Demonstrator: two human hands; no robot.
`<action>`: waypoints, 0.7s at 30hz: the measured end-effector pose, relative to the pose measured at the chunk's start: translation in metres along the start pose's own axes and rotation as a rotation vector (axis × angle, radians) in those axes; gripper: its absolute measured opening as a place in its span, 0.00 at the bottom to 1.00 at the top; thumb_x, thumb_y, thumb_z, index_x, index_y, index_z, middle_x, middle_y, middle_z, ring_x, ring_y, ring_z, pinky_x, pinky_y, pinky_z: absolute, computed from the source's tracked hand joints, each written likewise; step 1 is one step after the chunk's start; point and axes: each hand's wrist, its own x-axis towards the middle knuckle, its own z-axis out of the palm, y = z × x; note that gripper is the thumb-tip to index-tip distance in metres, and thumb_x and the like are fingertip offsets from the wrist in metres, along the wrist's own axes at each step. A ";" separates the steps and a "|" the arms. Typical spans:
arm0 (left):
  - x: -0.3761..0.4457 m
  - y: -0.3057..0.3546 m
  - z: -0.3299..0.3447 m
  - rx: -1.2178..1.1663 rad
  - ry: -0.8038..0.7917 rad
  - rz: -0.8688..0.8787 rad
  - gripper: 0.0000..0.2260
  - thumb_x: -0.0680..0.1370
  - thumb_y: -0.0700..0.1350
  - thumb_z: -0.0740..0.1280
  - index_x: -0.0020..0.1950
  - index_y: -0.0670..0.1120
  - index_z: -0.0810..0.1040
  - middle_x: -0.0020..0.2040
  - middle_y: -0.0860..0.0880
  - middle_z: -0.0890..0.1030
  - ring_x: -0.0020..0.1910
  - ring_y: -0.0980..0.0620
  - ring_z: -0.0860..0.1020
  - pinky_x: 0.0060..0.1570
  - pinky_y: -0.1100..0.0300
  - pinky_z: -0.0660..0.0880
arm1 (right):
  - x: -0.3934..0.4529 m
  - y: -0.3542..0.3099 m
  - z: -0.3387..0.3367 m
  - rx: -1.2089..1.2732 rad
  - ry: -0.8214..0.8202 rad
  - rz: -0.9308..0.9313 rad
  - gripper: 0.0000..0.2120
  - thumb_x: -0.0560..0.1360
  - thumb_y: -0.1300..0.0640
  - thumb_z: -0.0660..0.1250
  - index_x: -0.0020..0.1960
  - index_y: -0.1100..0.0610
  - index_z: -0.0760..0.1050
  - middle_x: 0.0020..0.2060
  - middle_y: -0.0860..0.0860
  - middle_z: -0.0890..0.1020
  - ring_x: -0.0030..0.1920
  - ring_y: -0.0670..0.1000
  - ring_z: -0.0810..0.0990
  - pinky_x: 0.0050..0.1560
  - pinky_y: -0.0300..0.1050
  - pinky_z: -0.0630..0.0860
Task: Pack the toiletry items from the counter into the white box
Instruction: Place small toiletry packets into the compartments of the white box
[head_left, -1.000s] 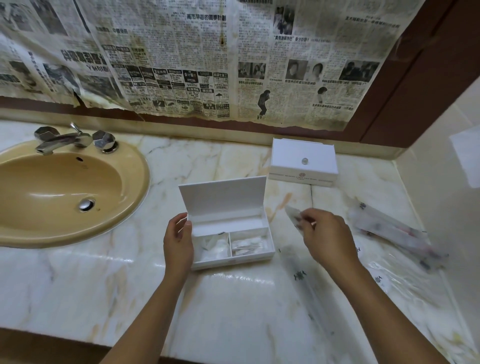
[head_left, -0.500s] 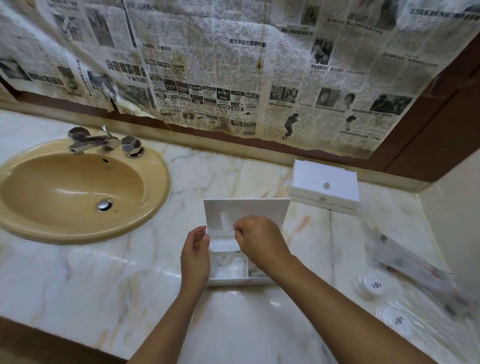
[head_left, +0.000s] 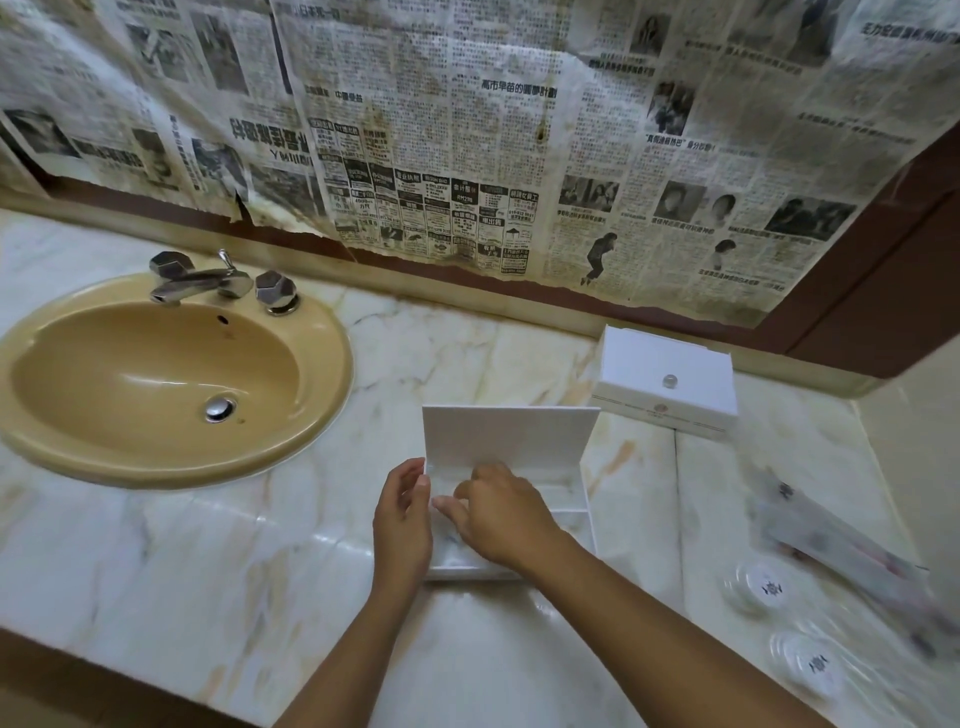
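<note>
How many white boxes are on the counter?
2: an open box under both hands, and a closed box at the back right by the wall. None looks hidden.

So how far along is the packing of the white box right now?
Partly done. The open white box sits lid-up on the counter and something pale already lies in its near compartment. In hand: the right hand is down inside the box while the left hand steadies its left edge. Left: two round clear packets and long clear-wrapped items on the right.
</note>
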 end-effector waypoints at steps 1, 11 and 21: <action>0.000 0.000 0.000 -0.005 0.002 -0.002 0.09 0.82 0.40 0.62 0.60 0.48 0.78 0.55 0.54 0.81 0.52 0.63 0.79 0.48 0.73 0.74 | -0.002 0.001 0.000 -0.004 -0.028 0.003 0.28 0.79 0.37 0.50 0.56 0.56 0.79 0.57 0.55 0.76 0.61 0.54 0.70 0.58 0.52 0.70; 0.001 -0.001 0.001 -0.038 -0.005 -0.014 0.09 0.82 0.39 0.62 0.59 0.47 0.78 0.53 0.51 0.82 0.52 0.58 0.81 0.48 0.69 0.75 | 0.001 -0.001 0.000 0.042 -0.159 0.010 0.34 0.77 0.32 0.42 0.56 0.54 0.77 0.60 0.54 0.77 0.62 0.56 0.71 0.60 0.56 0.66; -0.001 0.004 0.000 0.022 -0.004 0.038 0.09 0.82 0.41 0.63 0.61 0.46 0.77 0.56 0.50 0.81 0.54 0.57 0.79 0.48 0.74 0.73 | -0.020 0.007 -0.011 0.165 0.225 0.020 0.19 0.79 0.44 0.59 0.63 0.54 0.76 0.58 0.52 0.79 0.61 0.54 0.73 0.63 0.50 0.67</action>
